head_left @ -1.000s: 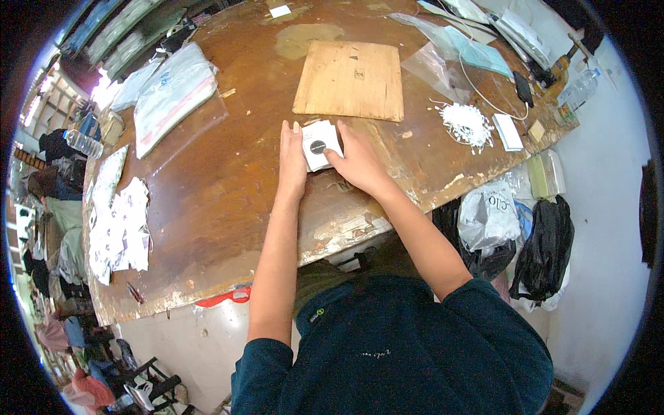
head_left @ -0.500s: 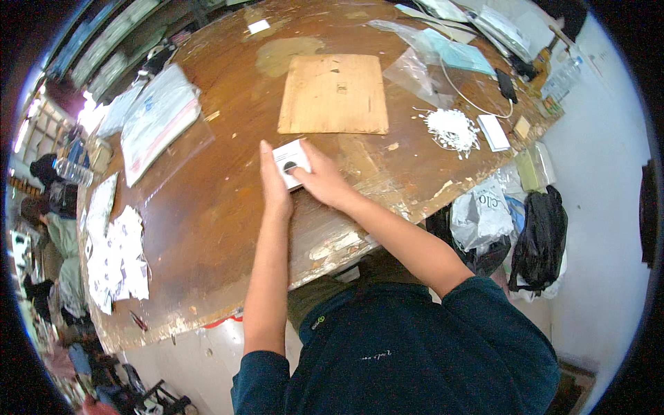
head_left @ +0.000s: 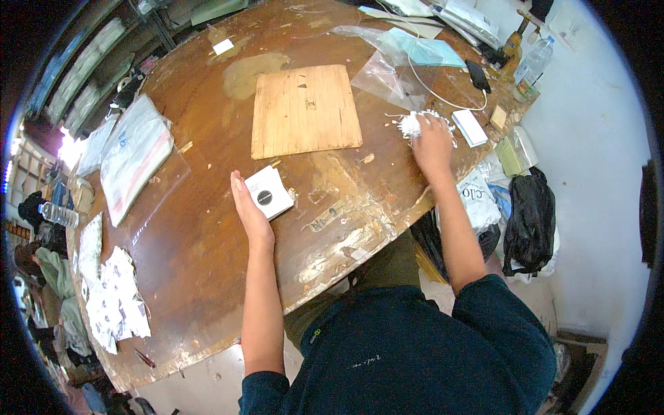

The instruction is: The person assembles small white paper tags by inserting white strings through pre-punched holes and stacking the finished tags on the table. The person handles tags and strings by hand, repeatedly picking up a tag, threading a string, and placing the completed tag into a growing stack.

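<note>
My left hand (head_left: 252, 211) lies along the left edge of a small stack of white cards (head_left: 270, 190), its fingers stretched out. The top card bears a black round mark. The stack rests on the wooden table near its front edge. Over to the right, my right hand (head_left: 434, 149) reaches into a heap of thin white strings (head_left: 409, 124), fingers bent down and closed on some of them. The fingertips are partly lost among the strings.
A square wooden board (head_left: 306, 114) lies beyond the cards. Right of the strings are a white box (head_left: 469, 128), a dark phone (head_left: 477, 76) and its cable. Plastic-wrapped packs (head_left: 135, 162) and white paper pieces (head_left: 117, 297) lie left. Bags (head_left: 529, 221) hang beside the table's right edge.
My right hand has left the card stack and moved right to the white strings. My left hand stays beside the cards, which now lie uncovered. The view has shifted a little.
</note>
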Motion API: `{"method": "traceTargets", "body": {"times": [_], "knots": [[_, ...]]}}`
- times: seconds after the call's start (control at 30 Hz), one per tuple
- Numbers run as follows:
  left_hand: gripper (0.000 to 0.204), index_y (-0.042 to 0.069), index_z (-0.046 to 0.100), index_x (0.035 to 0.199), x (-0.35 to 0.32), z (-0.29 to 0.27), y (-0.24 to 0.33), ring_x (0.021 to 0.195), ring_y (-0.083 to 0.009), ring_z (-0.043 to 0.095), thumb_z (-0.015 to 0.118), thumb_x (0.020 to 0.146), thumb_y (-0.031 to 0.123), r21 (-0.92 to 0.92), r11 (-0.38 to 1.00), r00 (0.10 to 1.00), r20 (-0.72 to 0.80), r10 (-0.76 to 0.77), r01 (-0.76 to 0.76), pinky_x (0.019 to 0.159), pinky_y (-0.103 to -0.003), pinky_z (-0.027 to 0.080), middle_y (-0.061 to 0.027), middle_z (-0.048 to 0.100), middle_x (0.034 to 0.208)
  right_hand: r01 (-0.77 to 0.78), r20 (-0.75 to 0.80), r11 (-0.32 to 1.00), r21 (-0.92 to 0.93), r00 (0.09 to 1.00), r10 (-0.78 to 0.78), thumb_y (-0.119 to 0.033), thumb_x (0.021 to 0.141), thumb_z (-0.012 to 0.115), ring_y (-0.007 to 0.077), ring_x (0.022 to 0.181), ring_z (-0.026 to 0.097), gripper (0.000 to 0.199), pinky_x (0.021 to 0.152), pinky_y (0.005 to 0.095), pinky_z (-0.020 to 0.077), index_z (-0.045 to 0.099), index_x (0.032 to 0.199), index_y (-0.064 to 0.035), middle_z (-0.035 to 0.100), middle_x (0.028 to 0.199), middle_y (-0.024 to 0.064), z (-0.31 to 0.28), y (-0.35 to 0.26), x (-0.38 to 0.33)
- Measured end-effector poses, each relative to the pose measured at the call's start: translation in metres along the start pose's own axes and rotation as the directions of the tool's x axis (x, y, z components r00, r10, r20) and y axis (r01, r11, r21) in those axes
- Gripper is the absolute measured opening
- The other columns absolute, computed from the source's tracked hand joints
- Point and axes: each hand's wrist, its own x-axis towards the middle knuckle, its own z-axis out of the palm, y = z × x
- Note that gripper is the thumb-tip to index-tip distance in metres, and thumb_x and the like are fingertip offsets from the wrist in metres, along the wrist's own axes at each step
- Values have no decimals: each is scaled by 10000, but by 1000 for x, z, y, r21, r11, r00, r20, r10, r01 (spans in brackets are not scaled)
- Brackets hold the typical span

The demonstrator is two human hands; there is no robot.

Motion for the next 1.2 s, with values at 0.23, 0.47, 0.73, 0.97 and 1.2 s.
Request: {"method": "traceTargets", "body": {"times": [0.23, 0.47, 0.73, 0.97, 1.2], "knots": [[700, -28, 262, 1559, -1, 1, 2, 1503, -257, 272, 385, 1078, 466, -3, 1000, 1000, -26, -5, 5, 1220, -378, 211, -160, 301, 1623, 115, 312, 945, 306, 926, -214, 24, 800, 614, 382, 1116, 590, 357, 967, 452, 488, 690, 1145, -27, 653, 1162, 183, 13, -8, -17], [550, -27, 343, 1520, -11, -4, 1, 1434, -259, 370, 476, 1071, 262, 160, 981, 993, 65, 100, -109, 1184, -358, 264, -180, 382, 1554, 155, 226, 870, 469, 931, -288, -3, 812, 632, 349, 1089, 593, 347, 954, 439, 484, 681, 1152, -46, 644, 1204, 135, -17, -92, -60], [549, -23, 332, 1524, -11, 0, 5, 1459, -277, 341, 472, 1072, 254, 201, 977, 997, 18, 73, -75, 1194, -379, 256, -197, 358, 1568, -96, 189, 987, 131, 979, 70, -378, 870, 688, 376, 1260, 528, 573, 1000, 509, 450, 580, 1363, -108, 578, 1380, 170, -14, 47, -6], [556, -21, 331, 1524, -12, 6, 10, 1469, -282, 323, 474, 1073, 272, 189, 980, 998, 12, 66, -67, 1195, -381, 250, -204, 346, 1573, -346, 367, 917, -196, 842, 396, -557, 805, 713, 438, 1149, 611, 767, 970, 514, 479, 531, 1387, -91, 626, 1241, 276, 35, 206, 7], [544, -21, 358, 1506, -12, 3, 7, 1443, -272, 355, 455, 1081, 304, 138, 988, 996, -34, 82, -76, 1188, -373, 262, -188, 390, 1541, -343, 376, 921, -184, 841, 388, -451, 725, 760, 452, 1065, 623, 797, 912, 514, 506, 498, 1364, -53, 608, 1155, 299, 14, 163, 9]]}}
